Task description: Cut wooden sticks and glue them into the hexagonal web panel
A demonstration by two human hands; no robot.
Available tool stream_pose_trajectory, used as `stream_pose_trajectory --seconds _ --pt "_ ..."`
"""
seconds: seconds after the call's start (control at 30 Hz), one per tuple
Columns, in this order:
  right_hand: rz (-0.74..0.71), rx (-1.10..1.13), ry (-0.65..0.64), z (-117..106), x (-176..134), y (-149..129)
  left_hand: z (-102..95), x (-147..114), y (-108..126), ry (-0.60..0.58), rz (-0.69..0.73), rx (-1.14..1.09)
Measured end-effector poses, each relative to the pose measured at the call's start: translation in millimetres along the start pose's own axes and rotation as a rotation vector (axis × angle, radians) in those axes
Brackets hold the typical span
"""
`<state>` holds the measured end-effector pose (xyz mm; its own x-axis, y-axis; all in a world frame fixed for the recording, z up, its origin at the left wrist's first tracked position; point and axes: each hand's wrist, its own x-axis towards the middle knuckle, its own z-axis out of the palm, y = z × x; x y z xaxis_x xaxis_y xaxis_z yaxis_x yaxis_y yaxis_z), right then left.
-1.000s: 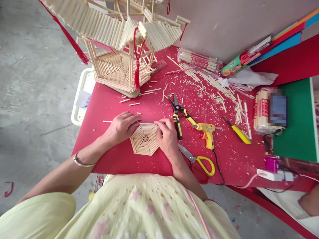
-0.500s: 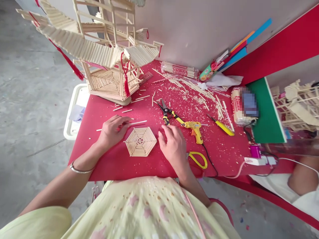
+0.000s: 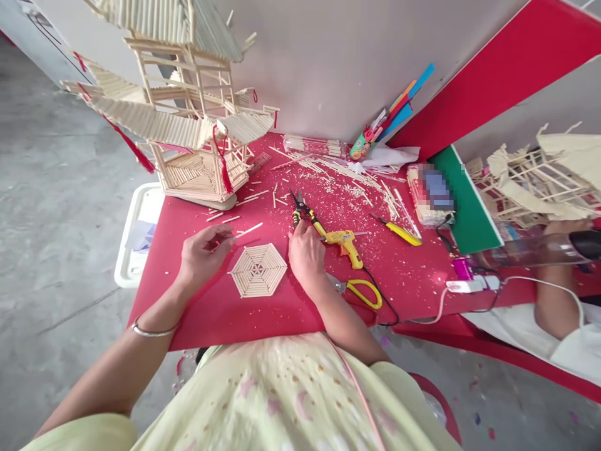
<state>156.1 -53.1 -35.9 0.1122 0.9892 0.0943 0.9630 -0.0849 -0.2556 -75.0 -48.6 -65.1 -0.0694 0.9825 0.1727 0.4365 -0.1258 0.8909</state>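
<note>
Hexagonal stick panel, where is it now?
In the head view, the hexagonal stick panel lies on the red table, left of centre, between the left hand and the right hand.

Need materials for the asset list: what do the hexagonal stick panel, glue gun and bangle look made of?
Hexagonal stick panel: likely wood or bamboo, seemingly unpainted; pale tan, matte, separate slim sticks visible.
Glue gun: probably moulded plastic body; smooth, opaque yellow.
Bangle: likely metal, polished; silvery with bright highlights. Solid or plated, can't tell.
</note>
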Motion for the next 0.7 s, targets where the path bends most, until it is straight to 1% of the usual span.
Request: stream_pose_trajectory --seconds 0.03,0.07,0.1,0.13,0.17,0.2,0.23,0.27,0.3,0.33,0.37,0.4,0.43,0.47,0.53,0.57,0.63,0.7 --pt "-0.009 0.046 -0.007 -14 -10 -4 -0.4 0 -1 0.002 -0.006 -0.003" --pt "-0.049 0.1 -0.014 -32 -23 -5 -0.8 0 -1 0.002 -0.011 -0.005" --pt "-0.134 0.173 -0.005 -52 -37 -1 -1.3 0 -1 0.002 -0.013 -0.007" --pt "-0.265 0.253 -0.019 -74 -50 8 -1.7 0 -1 0.005 -0.009 -0.008" --pt "-0.413 0.336 -0.07 -93 -60 22 -2.2 0 -1 0.007 -0.003 -0.011" --pt "-0.517 0.389 -0.123 -110 -67 40 -2.6 -1 -1 0.011 0.009 -0.012" --pt "-0.462 0.388 -0.057 -121 -70 60 -3.0 -1 -1 0.019 0.018 -0.015" --pt "-0.247 0.297 0.096 -126 -70 81 -3.2 -2 -1 0.018 0.021 -0.014" --pt "-0.027 0.147 0.216 -125 -66 101 -3.3 -3 -1 0.016 0.028 -0.009" --pt "0.097 0.006 0.172 -117 -61 120 -3.2 -3 -2 0.01 0.036 -0.007" --pt "0.138 -0.1 0.065 -105 -54 136 -3.0 -4 -2 0.004 0.044 -0.005" --pt "0.135 -0.167 -0.038 -90 -48 149 -2.6 -5 -2 0.0 0.054 -0.005" --pt "0.124 -0.212 -0.089 -74 -43 159 -2.2 -5 -3 -0.003 0.06 -0.006" --pt "0.119 -0.229 -0.106 -59 -39 167 -1.6 -6 -3 -0.001 0.061 -0.008" --pt "0.123 -0.232 -0.089 -37 -37 178 -0.5 -6 -3 0.009 0.046 -0.011" --pt "0.141 -0.231 -0.063 -31 -37 185 -0.1 -6 -3 0.016 0.033 -0.016" --pt "0.216 -0.244 -0.009 -29 -40 198 0.6 -6 -2 0.033 0.007 -0.031" --pt "0.308 -0.256 0.04 -35 -43 210 0.8 -5 -2 0.044 -0.004 -0.044"
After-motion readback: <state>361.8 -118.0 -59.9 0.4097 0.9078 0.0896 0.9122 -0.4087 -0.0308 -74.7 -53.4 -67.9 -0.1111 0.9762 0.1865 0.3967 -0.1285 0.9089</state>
